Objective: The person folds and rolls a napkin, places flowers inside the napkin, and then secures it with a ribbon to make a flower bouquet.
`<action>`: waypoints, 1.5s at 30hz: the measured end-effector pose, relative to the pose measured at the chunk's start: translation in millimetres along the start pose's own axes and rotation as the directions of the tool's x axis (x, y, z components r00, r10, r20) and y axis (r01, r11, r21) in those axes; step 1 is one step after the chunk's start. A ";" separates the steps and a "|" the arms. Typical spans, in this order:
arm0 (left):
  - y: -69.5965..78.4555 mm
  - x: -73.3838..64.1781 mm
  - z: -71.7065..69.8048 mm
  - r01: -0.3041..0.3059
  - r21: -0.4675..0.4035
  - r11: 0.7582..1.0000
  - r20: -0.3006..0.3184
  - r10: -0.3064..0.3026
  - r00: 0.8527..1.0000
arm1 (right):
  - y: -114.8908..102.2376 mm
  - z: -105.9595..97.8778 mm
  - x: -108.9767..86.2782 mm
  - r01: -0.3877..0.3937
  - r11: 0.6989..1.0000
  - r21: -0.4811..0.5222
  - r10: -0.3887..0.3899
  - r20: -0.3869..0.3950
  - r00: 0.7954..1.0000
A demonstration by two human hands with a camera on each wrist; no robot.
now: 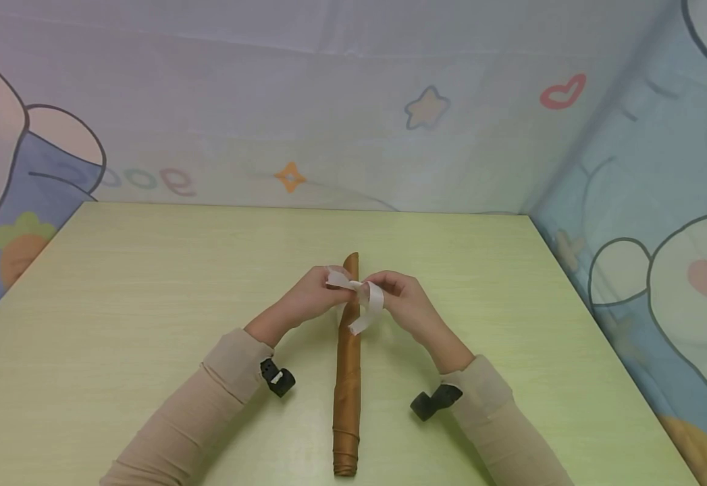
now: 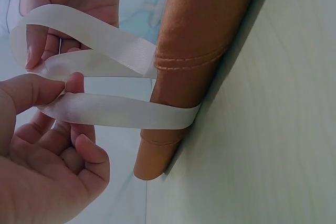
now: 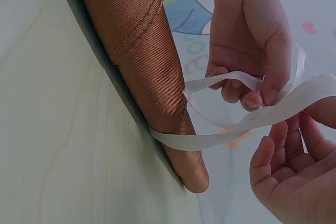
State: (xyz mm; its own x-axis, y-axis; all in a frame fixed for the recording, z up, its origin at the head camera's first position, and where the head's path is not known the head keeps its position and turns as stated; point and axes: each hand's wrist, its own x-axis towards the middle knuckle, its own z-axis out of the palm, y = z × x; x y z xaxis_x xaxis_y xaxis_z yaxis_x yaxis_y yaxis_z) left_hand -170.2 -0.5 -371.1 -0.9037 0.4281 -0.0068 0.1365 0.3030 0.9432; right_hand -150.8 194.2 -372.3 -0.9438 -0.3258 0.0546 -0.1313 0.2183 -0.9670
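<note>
A long, tightly rolled piece of brown fabric (image 1: 347, 385) lies lengthwise on the table, with stitched seams showing in both wrist views. A white ribbon (image 2: 121, 111) passes around the roll near its far end and rises in loose loops above it. My left hand (image 1: 312, 295) pinches the ribbon between thumb and forefinger on the roll's left side. From the right side, my right hand (image 1: 410, 304) pinches a loop of the same ribbon (image 3: 199, 141). One short ribbon end hangs over the roll, and another points left over my left hand. Fingers partly hide where the strands cross.
The pale yellow-green table (image 1: 146, 324) extends around the roll on both sides. Behind it hangs a printed cloth backdrop (image 1: 238, 101), and another printed panel (image 1: 633, 169) stands along the right edge. Small black cameras (image 1: 278, 378) are strapped at both sleeve cuffs.
</note>
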 end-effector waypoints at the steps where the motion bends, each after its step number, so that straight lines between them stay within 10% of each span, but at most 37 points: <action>1: -0.2 -0.1 0.1 -0.002 -0.007 1.000 -0.004 0.002 1.000 | -0.2 0.0 0.0 0.000 1.000 0.002 0.000 0.000 1.000; 21: -2.0 -5.1 -6.1 0.013 -0.009 1.000 0.016 -0.013 1.000 | 1.6 -3.0 0.1 -0.005 1.000 -0.008 0.005 -0.015 1.000; 45: -3.8 -6.6 -11.7 -0.124 0.020 0.992 -0.047 0.125 0.991 | 2.9 -9.4 -0.6 0.003 1.000 -0.009 -0.004 -0.029 1.000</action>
State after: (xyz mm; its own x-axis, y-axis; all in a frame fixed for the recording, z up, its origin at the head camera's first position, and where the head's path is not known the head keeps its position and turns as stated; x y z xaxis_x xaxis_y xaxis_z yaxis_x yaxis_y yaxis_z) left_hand -169.5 -14.5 -370.8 -0.8978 0.4218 0.1265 0.2554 0.2649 0.9298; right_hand -153.5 203.7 -372.9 -0.9519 -0.2994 0.0653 -0.1370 0.2253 -0.9646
